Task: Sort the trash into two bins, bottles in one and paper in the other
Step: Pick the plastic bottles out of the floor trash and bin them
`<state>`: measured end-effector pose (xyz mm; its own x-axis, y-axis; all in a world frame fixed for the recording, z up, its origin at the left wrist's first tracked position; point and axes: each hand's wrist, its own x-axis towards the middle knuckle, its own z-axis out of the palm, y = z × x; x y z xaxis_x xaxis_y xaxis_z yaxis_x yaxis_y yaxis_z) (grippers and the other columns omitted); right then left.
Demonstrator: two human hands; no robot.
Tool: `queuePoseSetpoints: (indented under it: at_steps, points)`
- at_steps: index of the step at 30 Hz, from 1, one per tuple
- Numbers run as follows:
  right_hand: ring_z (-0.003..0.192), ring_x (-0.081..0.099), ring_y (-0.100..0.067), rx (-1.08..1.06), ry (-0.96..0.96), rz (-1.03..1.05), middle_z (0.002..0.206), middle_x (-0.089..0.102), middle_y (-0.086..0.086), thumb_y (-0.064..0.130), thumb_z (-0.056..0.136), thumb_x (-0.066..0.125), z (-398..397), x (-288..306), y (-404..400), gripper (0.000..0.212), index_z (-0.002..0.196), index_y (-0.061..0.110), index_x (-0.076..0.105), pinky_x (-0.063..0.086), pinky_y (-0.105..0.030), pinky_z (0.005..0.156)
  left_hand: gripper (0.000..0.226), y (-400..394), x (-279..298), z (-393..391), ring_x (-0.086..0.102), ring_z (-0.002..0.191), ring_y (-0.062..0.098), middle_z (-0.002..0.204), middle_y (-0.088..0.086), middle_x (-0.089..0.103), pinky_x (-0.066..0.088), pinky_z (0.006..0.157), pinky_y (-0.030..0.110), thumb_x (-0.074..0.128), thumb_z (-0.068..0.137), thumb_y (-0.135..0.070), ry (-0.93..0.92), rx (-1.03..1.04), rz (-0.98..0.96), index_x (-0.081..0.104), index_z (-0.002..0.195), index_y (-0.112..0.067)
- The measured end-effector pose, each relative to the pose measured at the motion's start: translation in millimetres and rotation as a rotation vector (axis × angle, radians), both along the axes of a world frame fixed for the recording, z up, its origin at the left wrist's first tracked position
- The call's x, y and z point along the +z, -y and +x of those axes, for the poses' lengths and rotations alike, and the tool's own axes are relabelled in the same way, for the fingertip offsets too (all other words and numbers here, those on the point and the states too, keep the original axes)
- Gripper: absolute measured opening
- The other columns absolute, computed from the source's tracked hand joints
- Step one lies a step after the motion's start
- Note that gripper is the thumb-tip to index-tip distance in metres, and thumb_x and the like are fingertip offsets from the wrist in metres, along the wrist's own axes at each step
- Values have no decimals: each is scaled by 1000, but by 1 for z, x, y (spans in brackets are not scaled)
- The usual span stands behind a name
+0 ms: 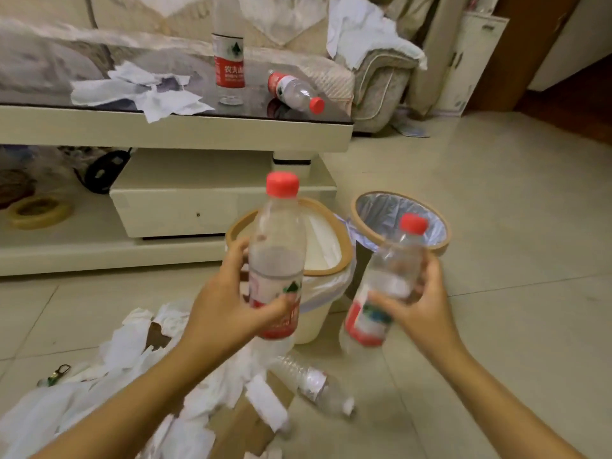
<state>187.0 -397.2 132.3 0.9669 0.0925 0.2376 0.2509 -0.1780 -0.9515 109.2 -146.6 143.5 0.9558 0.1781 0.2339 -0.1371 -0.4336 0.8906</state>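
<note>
My left hand (228,299) grips a clear red-capped bottle (276,246) upright, in front of the near bin (334,260), which has a white liner. My right hand (420,303) grips a second red-capped bottle (387,279), tilted, in front of the far bin (367,220) with its bluish liner. A crushed bottle (314,382) without a cap lies on the floor below my hands. White paper scraps (132,352) are heaped on the floor at the lower left. On the coffee table stand an upright bottle (229,58), a lying bottle (294,91) and more paper (142,91).
The coffee table (198,127) fills the upper left, with a shelf and drawer below it. Brown cardboard (245,425) lies under the floor paper. A sofa arm (381,81) draped with white cloth stands behind. Bare tiled floor (513,226) extends to the right.
</note>
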Motion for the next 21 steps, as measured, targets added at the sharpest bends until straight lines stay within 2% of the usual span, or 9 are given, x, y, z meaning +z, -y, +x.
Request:
queuePoseSetpoints:
  at_steps: [2, 5, 6, 9, 12, 14, 18, 21]
  points:
    - [101, 61, -4, -175, 136, 68, 119, 57, 6, 12, 62, 86, 52, 28, 24, 84, 129, 23, 37, 52, -17, 77, 72, 28, 20, 37, 62, 98, 1, 113, -19, 60, 55, 75, 24, 77, 63, -51, 41, -7, -86, 40, 125, -40]
    - [104, 59, -12, -377, 201, 90, 120, 54, 1, 20, 66, 81, 136, 49, 55, 83, 133, 19, 32, 50, -23, 84, 66, 73, 39, 101, 63, 96, 2, 111, -16, 61, 55, 77, 28, 78, 72, -40, 40, 6, -144, 41, 126, -33]
    - [103, 58, -15, -397, 198, 51, 119, 54, 1, 20, 67, 80, 162, 48, 64, 81, 132, 19, 31, 50, -27, 85, 66, 89, 42, 127, 63, 97, 4, 111, -15, 60, 55, 78, 29, 78, 72, -38, 35, 10, -178, 40, 127, -32]
    - [97, 55, -18, -335, 119, -247, 114, 54, 0, 21, 70, 78, 213, 24, 74, 67, 122, 19, 36, 50, -37, 82, 68, 126, 39, 196, 63, 98, 11, 109, -10, 60, 55, 82, 36, 79, 70, -31, -2, 33, -270, 38, 125, -28]
    - [90, 60, -25, -308, 12, -399, 105, 58, -2, 22, 80, 68, 237, -12, 91, 44, 113, 19, 39, 50, -38, 71, 70, 159, 22, 252, 62, 95, 15, 104, -6, 59, 55, 86, 43, 80, 64, -29, -86, 68, -287, 35, 118, -24]
    - [87, 61, -25, -327, -11, -417, 103, 59, -1, 23, 85, 64, 244, -29, 101, 37, 112, 20, 39, 46, -33, 66, 72, 173, 8, 278, 62, 97, 20, 108, -2, 58, 54, 86, 46, 81, 62, -33, -115, 113, -247, 33, 114, -24]
    - [87, 58, -22, -307, -22, -410, 107, 60, -1, 21, 86, 64, 251, -49, 118, 39, 117, 20, 41, 40, -29, 66, 72, 188, -11, 305, 61, 103, 26, 114, 0, 57, 53, 87, 47, 80, 68, -41, -207, 184, -86, 30, 116, -22]
    - [85, 56, -21, -246, -11, -420, 107, 60, 1, 18, 85, 64, 252, -50, 125, 39, 117, 20, 42, 39, -29, 66, 71, 190, -25, 313, 56, 113, 29, 122, 6, 56, 47, 94, 47, 74, 73, -45, -334, 247, 127, 33, 123, -16]
